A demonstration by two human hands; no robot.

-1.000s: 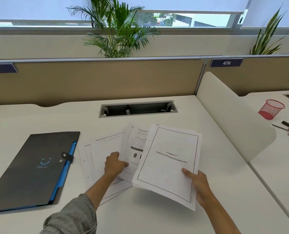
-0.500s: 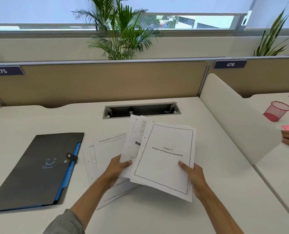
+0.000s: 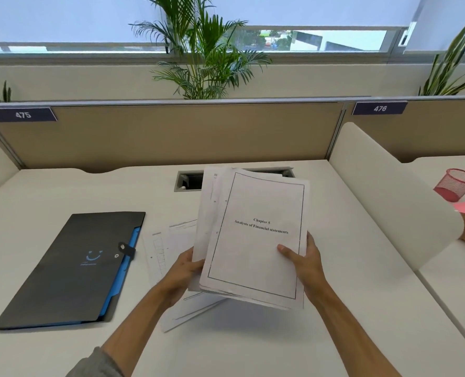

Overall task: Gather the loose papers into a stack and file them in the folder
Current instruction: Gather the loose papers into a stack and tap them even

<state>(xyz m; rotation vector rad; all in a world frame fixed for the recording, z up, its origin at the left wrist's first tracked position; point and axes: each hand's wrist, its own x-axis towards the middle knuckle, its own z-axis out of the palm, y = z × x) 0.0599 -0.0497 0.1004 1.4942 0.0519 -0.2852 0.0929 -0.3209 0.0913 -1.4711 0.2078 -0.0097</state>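
Your left hand (image 3: 183,270) and right hand (image 3: 306,263) both grip the paper stack (image 3: 253,235) above the tabletop (image 3: 334,336); the folder (image 3: 71,270) lies closed near its left edge.

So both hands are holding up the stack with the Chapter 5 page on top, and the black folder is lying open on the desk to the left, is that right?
Not quite. In the head view the black folder lies closed, its strap tab snapped across the edge. The rest holds: the left hand and right hand hold up the stack with the Chapter 5 page on top.

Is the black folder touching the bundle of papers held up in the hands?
Apart. The head view shows the black folder flat on the desk, with bare desk between it and the raised bundle of papers.
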